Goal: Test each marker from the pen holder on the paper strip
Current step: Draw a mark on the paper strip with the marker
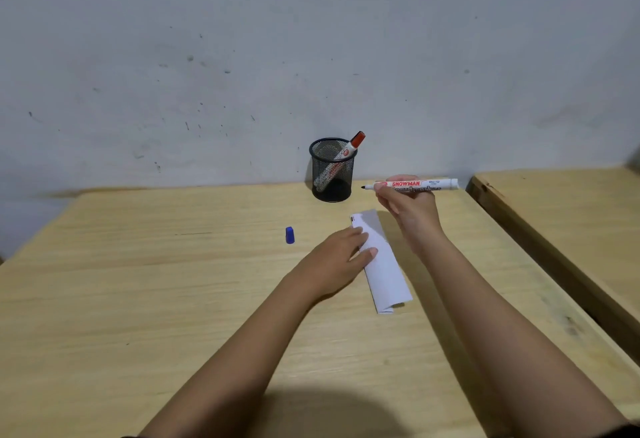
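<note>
Uncapped marker held above a paper strip on a pale wooden table.

The right hand (407,207) pinches a white plastic marker (415,185) level in the air, its dark tip pointing left toward the holder. The left hand (341,257) lies flat with fingers loose, pressing the folded white paper strip (384,264), which bears small dark marks at its far end. A black wire-mesh pen holder (332,174) stands by the scuffed wall, a red-capped marker (341,157) leaning inside. A blue cap (290,235) lies on the table (138,282), left of the strip.

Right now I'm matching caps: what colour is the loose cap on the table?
Blue; the cap shows in the head view.
</note>
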Action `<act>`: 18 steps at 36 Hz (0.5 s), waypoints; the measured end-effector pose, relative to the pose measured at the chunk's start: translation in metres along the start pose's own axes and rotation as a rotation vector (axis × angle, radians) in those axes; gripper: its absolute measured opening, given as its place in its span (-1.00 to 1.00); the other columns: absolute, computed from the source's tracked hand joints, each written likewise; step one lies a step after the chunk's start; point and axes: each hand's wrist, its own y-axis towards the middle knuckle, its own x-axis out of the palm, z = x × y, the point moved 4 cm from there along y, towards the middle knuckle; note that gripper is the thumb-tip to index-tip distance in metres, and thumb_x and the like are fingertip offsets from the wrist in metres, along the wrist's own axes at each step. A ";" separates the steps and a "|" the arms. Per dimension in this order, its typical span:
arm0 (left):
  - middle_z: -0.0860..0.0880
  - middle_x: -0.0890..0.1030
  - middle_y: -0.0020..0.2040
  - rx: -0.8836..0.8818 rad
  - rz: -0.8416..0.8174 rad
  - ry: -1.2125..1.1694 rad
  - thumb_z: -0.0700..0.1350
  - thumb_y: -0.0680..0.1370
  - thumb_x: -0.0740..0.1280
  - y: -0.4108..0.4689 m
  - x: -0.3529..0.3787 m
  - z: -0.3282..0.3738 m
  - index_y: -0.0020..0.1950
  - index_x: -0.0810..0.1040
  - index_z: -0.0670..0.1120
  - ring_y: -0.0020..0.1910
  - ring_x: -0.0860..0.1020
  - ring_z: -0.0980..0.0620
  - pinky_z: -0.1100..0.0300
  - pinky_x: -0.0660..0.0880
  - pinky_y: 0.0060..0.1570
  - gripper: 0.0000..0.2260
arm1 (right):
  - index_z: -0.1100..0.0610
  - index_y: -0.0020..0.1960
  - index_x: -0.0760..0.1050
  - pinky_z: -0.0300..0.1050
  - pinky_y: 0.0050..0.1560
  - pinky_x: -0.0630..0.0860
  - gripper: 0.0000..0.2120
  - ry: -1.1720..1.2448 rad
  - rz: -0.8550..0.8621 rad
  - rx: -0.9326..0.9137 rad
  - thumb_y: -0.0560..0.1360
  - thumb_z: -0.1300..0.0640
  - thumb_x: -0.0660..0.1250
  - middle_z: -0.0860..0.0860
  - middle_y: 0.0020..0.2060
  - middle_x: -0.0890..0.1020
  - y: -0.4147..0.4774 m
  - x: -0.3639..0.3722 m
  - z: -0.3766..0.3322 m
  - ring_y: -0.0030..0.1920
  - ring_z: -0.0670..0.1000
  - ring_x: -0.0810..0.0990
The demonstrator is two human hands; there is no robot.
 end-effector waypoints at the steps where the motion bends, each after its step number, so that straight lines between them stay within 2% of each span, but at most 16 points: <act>1: -0.03 0.32 0.48 -0.003 -0.012 0.029 0.07 0.62 0.12 0.001 0.002 -0.002 0.41 0.36 -0.11 0.46 0.25 0.02 0.18 0.23 0.32 -0.58 | 0.12 -0.18 0.48 -0.18 -0.06 0.55 -0.81 -0.042 0.011 -0.004 0.38 0.32 0.46 0.06 -0.27 0.59 0.002 0.000 0.003 -0.18 0.04 0.60; 3: 0.01 0.20 0.54 -0.002 0.000 0.070 0.10 0.61 0.13 0.002 0.005 -0.006 0.49 0.26 -0.06 0.51 0.15 0.08 0.19 0.15 0.40 -0.52 | 0.14 -0.16 0.45 -0.26 -0.21 0.53 -0.80 -0.101 0.030 -0.002 0.37 0.30 0.47 0.05 -0.32 0.56 0.006 0.002 0.008 -0.30 -0.02 0.55; 5: 0.04 0.18 0.55 -0.002 0.016 0.085 0.12 0.61 0.12 0.003 0.007 -0.007 0.50 0.22 -0.04 0.52 0.13 0.10 0.18 0.15 0.42 -0.50 | 0.18 -0.13 0.45 -0.31 -0.31 0.51 -0.82 -0.152 0.051 0.003 0.39 0.26 0.45 0.06 -0.34 0.54 0.011 0.005 0.015 -0.38 -0.07 0.53; 10: 0.05 0.11 0.57 0.021 0.035 0.152 0.12 0.62 0.09 0.003 0.009 -0.007 0.54 0.14 -0.05 0.54 0.08 0.11 0.22 0.11 0.42 -0.47 | 0.23 -0.27 0.50 -0.22 -0.35 0.49 -0.90 -0.296 0.107 0.022 0.39 0.22 0.35 0.07 -0.46 0.57 0.023 0.011 0.033 -0.49 -0.07 0.50; 13: 0.03 0.07 0.58 0.008 0.034 0.157 0.11 0.61 0.10 0.005 0.009 -0.007 0.55 0.07 -0.06 0.54 0.05 0.10 0.21 0.07 0.45 -0.44 | 0.25 -0.29 0.42 -0.20 -0.45 0.41 -0.92 -0.215 0.135 0.047 0.35 0.28 0.30 0.03 -0.57 0.49 0.023 0.017 0.043 -0.55 -0.02 0.42; 18: 0.02 0.08 0.58 0.001 0.033 0.173 0.12 0.60 0.09 0.007 0.007 -0.007 0.56 0.05 -0.07 0.54 0.06 0.10 0.18 0.09 0.47 -0.42 | 0.25 -0.19 0.37 -0.25 -0.53 0.37 -0.92 -0.178 0.192 0.035 0.35 0.33 0.27 0.20 -0.41 0.46 0.025 0.022 0.047 -0.58 0.00 0.41</act>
